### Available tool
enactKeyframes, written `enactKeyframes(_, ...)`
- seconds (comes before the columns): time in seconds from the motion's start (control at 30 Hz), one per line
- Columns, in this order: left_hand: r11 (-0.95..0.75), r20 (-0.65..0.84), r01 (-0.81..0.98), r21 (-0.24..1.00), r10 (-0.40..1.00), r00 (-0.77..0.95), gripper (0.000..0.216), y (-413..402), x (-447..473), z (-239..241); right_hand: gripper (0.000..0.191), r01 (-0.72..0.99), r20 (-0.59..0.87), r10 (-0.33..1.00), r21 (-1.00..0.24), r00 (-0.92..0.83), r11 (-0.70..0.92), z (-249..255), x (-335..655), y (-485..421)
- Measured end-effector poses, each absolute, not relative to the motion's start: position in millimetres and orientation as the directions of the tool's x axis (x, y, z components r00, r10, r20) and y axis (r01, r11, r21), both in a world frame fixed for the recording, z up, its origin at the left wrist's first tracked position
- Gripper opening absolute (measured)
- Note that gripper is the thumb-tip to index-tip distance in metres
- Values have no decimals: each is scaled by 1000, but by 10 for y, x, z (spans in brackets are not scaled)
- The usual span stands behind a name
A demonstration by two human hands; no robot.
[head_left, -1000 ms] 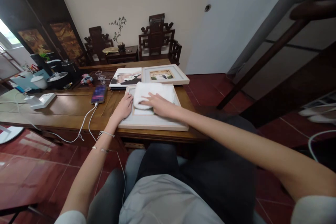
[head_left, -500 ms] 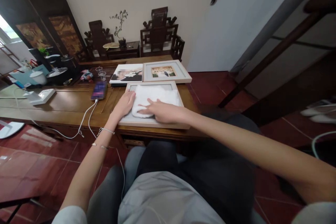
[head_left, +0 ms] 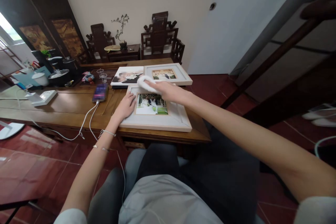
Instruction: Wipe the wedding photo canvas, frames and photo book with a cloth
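A picture frame point(head_left: 157, 126) with a pale wooden rim lies flat at the front edge of the wooden table point(head_left: 70, 106), a photo point(head_left: 151, 104) in its middle. On the frame's left side rests my left hand point(head_left: 126, 105), fingers stretched out flat. My right hand point(head_left: 168, 90) grips a folded white cloth point(head_left: 144, 81) over the frame's far edge; whether the cloth touches the frame there I cannot tell. Behind it lie a second frame point(head_left: 183, 73) with a photo and a white-edged picture point(head_left: 130, 74) at its left.
A phone point(head_left: 100, 92) on a white charging cable point(head_left: 86, 115) lies left of the frame. Farther left are a power strip point(head_left: 45, 98), small clear cups point(head_left: 103, 77) and a tray of tea things point(head_left: 59, 76). Dark carved chairs point(head_left: 159, 38) stand by the wall.
My right hand has moved the white cloth from the frame's middle to its far edge, uncovering the photo. The cloth, spread flat before, is bunched up now. My left hand stays in place.
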State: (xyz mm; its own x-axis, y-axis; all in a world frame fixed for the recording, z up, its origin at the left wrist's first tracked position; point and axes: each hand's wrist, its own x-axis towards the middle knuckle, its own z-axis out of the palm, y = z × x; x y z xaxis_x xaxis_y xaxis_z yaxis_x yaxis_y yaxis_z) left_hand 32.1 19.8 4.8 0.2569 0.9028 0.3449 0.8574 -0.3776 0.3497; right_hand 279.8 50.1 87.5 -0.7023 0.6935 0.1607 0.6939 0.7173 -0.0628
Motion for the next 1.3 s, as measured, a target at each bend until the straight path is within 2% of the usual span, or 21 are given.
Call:
enactKeyframes(0.1, -377, 350, 863, 336, 901, 257, 38, 207, 322, 34, 87, 722, 396, 649, 54, -649, 689, 882, 2575, 785)
enactKeyframes(0.17, -377, 359, 865, 332, 898, 253, 38, 212, 330, 36, 81, 682, 463, 560, 145, -687, 716, 852, 2395, 910)
enactKeyframes(0.27, -385, 374, 864, 325, 891, 256, 36, 213, 347, 58, 75, 580, 375, 477, 240, -795, 778, 715, 2158, 984)
enactKeyframes(0.4, -449, 411, 833, 322, 859, 304, 33, 207, 362, 89, 69, 523, 169, 496, 237, -852, 819, 515, 2057, 957)
enactKeyframes(0.53, -438, 408, 834, 337, 866, 290, 34, 215, 357, 71, 59, 545, 167, 519, 247, -838, 801, 491, 2238, 912)
enactKeyframes(0.63, -389, 367, 857, 339, 893, 261, 38, 225, 348, 46, 54, 609, 138, 596, 259, -791, 749, 563, 2501, 886)
enactKeyframes(0.83, -365, 343, 869, 336, 906, 248, 42, 218, 336, 50, 58, 724, 12, 755, 295, -656, 624, 694, 3113, 809)
enactKeyframes(0.97, -375, 351, 857, 354, 902, 250, 41, 212, 326, 56, 58, 704, -8, 748, 334, -663, 627, 721, 3318, 583)
enactKeyframes(1.03, -376, 353, 856, 355, 902, 250, 42, 216, 321, 52, 59, 671, -21, 711, 310, -703, 673, 746, 3360, 388)
enactKeyframes(1.2, -381, 355, 854, 353, 899, 255, 41, 235, 312, 31, 62, 634, -105, 644, 111, -758, 765, 884, 3452, -236)
enactKeyframes(1.3, -387, 350, 853, 350, 899, 264, 41, 235, 309, 26, 68, 619, -109, 620, 39, -777, 784, 930, 3504, -518)
